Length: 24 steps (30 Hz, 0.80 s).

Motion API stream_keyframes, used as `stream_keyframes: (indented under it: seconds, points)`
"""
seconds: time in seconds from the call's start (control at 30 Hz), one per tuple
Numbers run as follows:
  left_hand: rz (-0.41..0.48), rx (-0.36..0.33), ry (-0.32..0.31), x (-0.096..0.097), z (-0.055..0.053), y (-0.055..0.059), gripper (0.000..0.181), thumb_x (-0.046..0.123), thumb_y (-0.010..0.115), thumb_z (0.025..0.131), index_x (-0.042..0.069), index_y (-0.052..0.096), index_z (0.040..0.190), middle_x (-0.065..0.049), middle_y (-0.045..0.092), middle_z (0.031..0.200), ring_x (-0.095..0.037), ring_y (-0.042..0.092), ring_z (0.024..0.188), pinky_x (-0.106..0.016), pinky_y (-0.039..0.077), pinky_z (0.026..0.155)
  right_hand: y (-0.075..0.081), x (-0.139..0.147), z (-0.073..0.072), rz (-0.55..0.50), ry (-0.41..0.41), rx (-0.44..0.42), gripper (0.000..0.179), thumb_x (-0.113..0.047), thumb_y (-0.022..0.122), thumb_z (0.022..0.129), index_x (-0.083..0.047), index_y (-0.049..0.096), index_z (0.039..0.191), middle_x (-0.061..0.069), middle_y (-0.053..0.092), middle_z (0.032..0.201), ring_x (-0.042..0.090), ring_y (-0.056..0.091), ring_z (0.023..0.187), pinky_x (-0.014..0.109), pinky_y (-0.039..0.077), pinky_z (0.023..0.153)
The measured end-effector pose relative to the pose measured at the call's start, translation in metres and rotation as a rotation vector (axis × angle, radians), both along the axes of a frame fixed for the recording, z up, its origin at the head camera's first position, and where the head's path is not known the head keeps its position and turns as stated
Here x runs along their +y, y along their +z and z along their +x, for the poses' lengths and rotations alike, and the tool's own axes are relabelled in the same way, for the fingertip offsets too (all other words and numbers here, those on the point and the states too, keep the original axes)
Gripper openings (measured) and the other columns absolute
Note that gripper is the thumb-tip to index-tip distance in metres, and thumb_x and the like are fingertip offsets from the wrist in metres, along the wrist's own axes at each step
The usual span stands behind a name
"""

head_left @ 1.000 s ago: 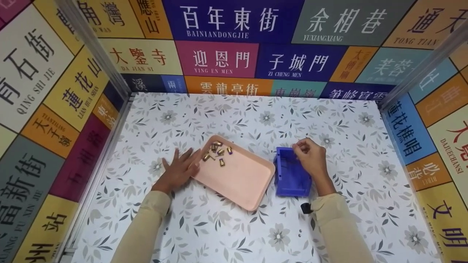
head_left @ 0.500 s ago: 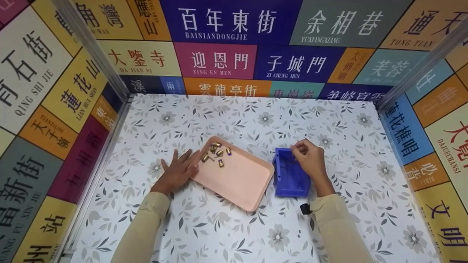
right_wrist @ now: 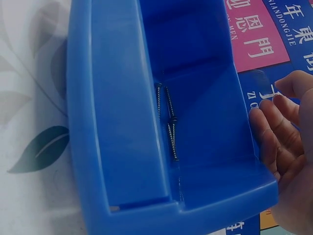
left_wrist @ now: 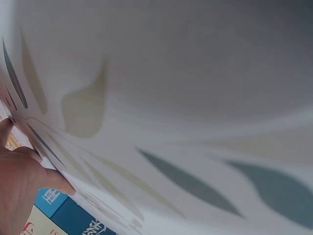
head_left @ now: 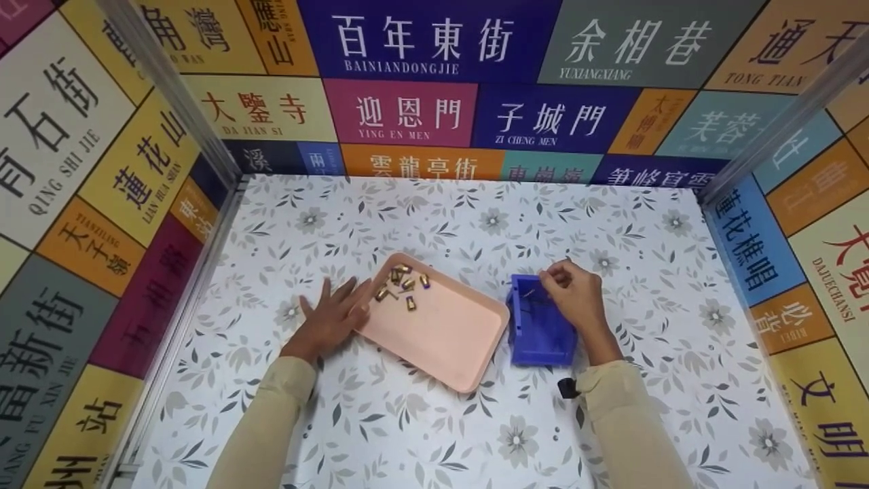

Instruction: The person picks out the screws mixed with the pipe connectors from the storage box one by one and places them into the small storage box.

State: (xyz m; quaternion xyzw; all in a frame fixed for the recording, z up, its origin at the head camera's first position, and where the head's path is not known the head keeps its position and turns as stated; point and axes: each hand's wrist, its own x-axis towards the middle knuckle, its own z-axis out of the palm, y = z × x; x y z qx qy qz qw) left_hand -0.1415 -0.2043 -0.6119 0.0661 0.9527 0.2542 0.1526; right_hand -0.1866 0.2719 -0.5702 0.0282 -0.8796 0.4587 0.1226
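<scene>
Your left hand (head_left: 329, 319) is resting, fingers spread wide, at the pink tray's (head_left: 445, 339) left edge, brass fittings (head_left: 409, 285) lying just right of it. Next along, the blue bin (head_left: 541, 358) is holding screws (right_wrist: 173, 142), lying lengthwise, nearly end to end; they're sitting left of your nearer right hand (head_left: 576, 291), fingertips gathered narrow. Whether they're pinching anything, I can't tell.
</scene>
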Motion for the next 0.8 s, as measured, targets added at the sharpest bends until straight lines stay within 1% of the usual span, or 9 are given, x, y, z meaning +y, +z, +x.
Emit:
stream_keyframes:
  seconds: [0.13, 0.3, 0.43, 0.53, 0.67, 0.8]
  points:
    - [0.001, 0.002, -0.006, -0.001, 0.000, -0.002, 0.060, 0.068, 0.023, 0.104, 0.051, 0.013, 0.161, 0.009, 0.015, 0.172, -0.042, -0.012, 0.158, -0.080, -0.018, 0.110, 0.000, 0.000, 0.001, 0.001, 0.002, -0.002, 0.013, -0.020, 0.078, 0.092, -0.011, 0.073, 0.085, 0.006, 0.072, 0.072, 0.005, 0.063, 0.054, 0.018, 0.049, 0.051]
    - [0.003, -0.015, -0.002, -0.002, -0.001, -0.003, 0.059, 0.070, 0.022, 0.104, 0.055, 0.011, 0.159, 0.010, 0.013, 0.173, -0.040, -0.014, 0.158, -0.079, -0.019, 0.110, 0.000, -0.001, -0.001, 0.007, -0.004, 0.016, 0.012, -0.018, 0.078, 0.091, -0.009, 0.073, 0.084, 0.007, 0.072, 0.071, 0.004, 0.062, 0.054, 0.015, 0.048, 0.051]
    - [-0.006, -0.016, 0.004, -0.001, -0.001, -0.004, 0.057, 0.070, 0.022, 0.103, 0.058, 0.009, 0.158, 0.012, 0.013, 0.172, -0.040, -0.014, 0.158, -0.078, -0.020, 0.111, 0.000, -0.002, -0.002, 0.004, 0.000, 0.030, 0.012, -0.017, 0.078, 0.090, -0.009, 0.073, 0.083, 0.006, 0.073, 0.071, 0.004, 0.062, 0.054, 0.015, 0.049, 0.052]
    - [-0.007, -0.015, 0.005, -0.001, 0.000, -0.003, 0.058, 0.070, 0.022, 0.103, 0.056, 0.010, 0.158, 0.010, 0.014, 0.172, -0.041, -0.014, 0.158, -0.079, -0.019, 0.110, 0.001, -0.005, -0.002, 0.011, 0.002, 0.035, 0.012, -0.019, 0.077, 0.090, -0.009, 0.073, 0.083, 0.005, 0.072, 0.071, 0.005, 0.063, 0.054, 0.017, 0.050, 0.052]
    - [0.000, -0.012, 0.006, -0.001, 0.001, -0.002, 0.059, 0.069, 0.023, 0.104, 0.054, 0.012, 0.159, 0.009, 0.015, 0.173, -0.042, -0.013, 0.158, -0.079, -0.019, 0.110, 0.002, -0.010, -0.003, 0.046, -0.002, 0.049, 0.012, -0.019, 0.077, 0.090, -0.011, 0.073, 0.083, 0.003, 0.072, 0.072, 0.007, 0.063, 0.057, 0.016, 0.049, 0.055]
    - [-0.005, -0.013, 0.011, 0.000, 0.001, -0.001, 0.058, 0.069, 0.024, 0.104, 0.056, 0.011, 0.158, 0.011, 0.014, 0.172, -0.040, -0.013, 0.158, -0.077, -0.019, 0.112, 0.003, -0.017, -0.005, 0.054, -0.001, 0.064, 0.011, -0.018, 0.078, 0.089, -0.010, 0.073, 0.083, 0.003, 0.073, 0.072, 0.008, 0.064, 0.061, 0.015, 0.047, 0.057]
